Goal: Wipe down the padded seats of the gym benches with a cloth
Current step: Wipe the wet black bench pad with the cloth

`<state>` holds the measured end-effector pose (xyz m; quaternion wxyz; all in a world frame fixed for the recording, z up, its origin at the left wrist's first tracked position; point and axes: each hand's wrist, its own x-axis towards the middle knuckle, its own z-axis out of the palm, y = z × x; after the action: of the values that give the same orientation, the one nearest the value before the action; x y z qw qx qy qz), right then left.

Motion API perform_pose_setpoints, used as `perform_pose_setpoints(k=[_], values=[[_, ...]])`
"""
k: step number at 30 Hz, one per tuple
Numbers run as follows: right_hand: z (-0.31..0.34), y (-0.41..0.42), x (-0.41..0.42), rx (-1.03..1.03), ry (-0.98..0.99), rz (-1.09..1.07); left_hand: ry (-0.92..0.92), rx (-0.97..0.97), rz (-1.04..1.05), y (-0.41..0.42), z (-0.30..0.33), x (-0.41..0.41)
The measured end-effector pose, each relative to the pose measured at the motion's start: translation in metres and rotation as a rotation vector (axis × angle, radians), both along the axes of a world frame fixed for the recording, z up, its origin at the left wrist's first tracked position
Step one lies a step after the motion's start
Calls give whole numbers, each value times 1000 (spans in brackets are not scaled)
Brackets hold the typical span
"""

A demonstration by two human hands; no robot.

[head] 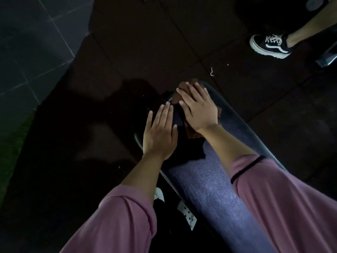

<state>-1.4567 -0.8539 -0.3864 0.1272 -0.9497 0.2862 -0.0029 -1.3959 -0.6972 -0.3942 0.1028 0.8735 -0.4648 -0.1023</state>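
Note:
A long padded bench seat (209, 183), dark with a bluish sheen, runs from the lower right up to the middle of the head view. A brown cloth (177, 98) lies flat on its far end. My right hand (197, 108) presses flat on the cloth with straight fingers, and the cloth shows past the fingertips and under the wrist. My left hand (160, 133) rests flat on the seat's left edge beside the cloth, fingers straight and together, holding nothing.
Dark rubber floor tiles (145, 42) surround the bench. Another person's black-and-white shoe (269, 45) stands at the upper right, next to a metal part (328, 57). White perforated bracket pieces (187, 212) of the bench frame show under the seat. Grey tiling (27, 42) lies at the left.

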Motion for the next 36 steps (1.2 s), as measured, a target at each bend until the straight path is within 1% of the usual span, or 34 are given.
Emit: perform_pose_setpoints(k=[2, 4, 8, 10, 13, 16, 19, 23, 25, 29, 33, 36], values=[[-2, -22, 11, 9, 4, 24, 3, -12, 8, 1, 0, 0], [-2, -44, 12, 18, -8, -18, -4, -11, -6, 2, 0, 1], [1, -52, -19, 84, -20, -258, 34, -11, -7, 1, 2, 0], [-1, -36, -40, 33, -29, -316, 24, -10, -4, 1, 2, -1], [-5, 2, -53, -57, -38, -320, 0, -21, -8, 2, 1, -1], [-3, 28, -40, -51, -7, -290, -6, -2, -9, 1, 2, -1], [-3, 17, -11, -45, -4, -175, -1, 28, -3, -1, 4, -1], [-5, -22, 12, -9, -7, -59, 32, 31, 1, 0, 3, 0], [-6, -39, 7, 8, -17, -81, 25, 31, -5, 0, 3, 0], [-7, -41, -27, 17, -29, -266, 35, 39, -2, 1, 3, 0], [-8, 6, -55, -53, -90, -350, -2, 26, 4, 1, 1, -2], [-9, 41, -43, -61, -88, -321, -8, 27, 8, 1, 0, -1]])
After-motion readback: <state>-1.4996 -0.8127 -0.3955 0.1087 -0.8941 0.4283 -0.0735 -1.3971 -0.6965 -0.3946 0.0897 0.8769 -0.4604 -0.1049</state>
